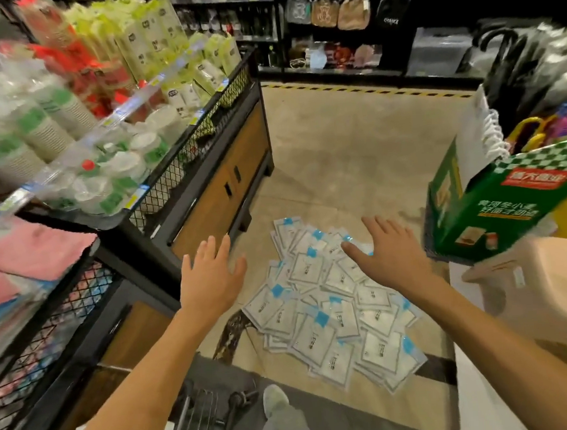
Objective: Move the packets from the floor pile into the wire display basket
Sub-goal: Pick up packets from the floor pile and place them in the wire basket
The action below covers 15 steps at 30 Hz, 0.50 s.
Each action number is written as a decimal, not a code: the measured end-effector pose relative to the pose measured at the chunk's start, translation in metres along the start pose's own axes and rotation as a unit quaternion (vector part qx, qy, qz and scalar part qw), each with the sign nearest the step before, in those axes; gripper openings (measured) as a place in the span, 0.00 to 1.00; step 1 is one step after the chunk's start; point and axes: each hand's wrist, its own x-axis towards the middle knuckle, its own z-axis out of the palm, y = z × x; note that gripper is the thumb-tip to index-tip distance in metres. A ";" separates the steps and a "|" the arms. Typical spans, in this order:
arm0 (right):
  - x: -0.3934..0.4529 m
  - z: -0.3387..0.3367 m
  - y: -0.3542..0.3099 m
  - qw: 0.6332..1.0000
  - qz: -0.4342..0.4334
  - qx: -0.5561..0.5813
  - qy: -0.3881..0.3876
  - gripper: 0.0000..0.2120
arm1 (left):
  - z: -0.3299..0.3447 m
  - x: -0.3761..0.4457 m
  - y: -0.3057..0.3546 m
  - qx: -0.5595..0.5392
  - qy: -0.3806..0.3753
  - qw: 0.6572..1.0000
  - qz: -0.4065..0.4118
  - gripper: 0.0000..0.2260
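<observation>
A pile of flat white packets [335,308] with blue corners lies on the floor at centre. Both arms reach forward above it. My left hand [212,277] hovers left of the pile with fingers spread and holds nothing. My right hand [389,254] is open too, palm down over the pile's far right part, touching nothing that I can make out. The black wire display basket [64,317] stands at the left, with pink and blue packs in it.
A second mesh-edged display [200,143] with cups and green packs stands behind the basket. A green checked carton [496,210] sits on a beige plastic stool [542,284] at right. A metal cart [205,418] and my shoe [275,400] are at the bottom.
</observation>
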 end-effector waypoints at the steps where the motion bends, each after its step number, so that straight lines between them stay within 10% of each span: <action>1: 0.007 0.005 0.001 1.000 0.007 -0.001 -0.008 0.37 | 0.006 0.011 -0.002 0.000 -0.007 1.000 0.003 0.30; 15: 0.138 0.145 -0.042 0.990 0.084 -0.024 -0.114 0.42 | 0.165 0.173 -0.089 0.002 -0.109 0.994 0.008 0.30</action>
